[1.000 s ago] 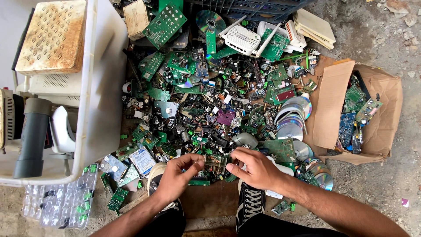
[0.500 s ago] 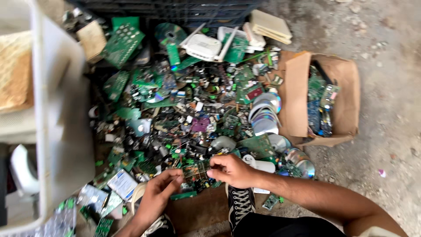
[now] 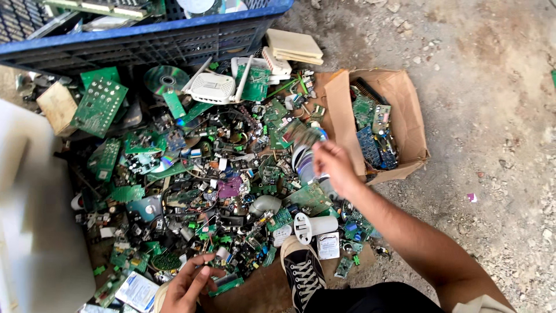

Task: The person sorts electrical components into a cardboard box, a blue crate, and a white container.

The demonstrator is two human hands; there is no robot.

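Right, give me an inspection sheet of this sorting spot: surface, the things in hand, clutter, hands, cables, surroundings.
Surface: dirt and gravel ground, with flattened cardboard under the heap.
Things in hand: the right hand holds a small blurred green piece near the open cardboard box of circuit boards.
Clutter: a dense heap of green circuit boards, discs, a white router and a white plastic cylinder.
Hands: the left hand rests with loose fingers at the heap's near edge, holding nothing visible.
Cables: thin dark wires tangled in the heap.
Surroundings: blue plastic crate behind, pale bin at left, black sneaker.
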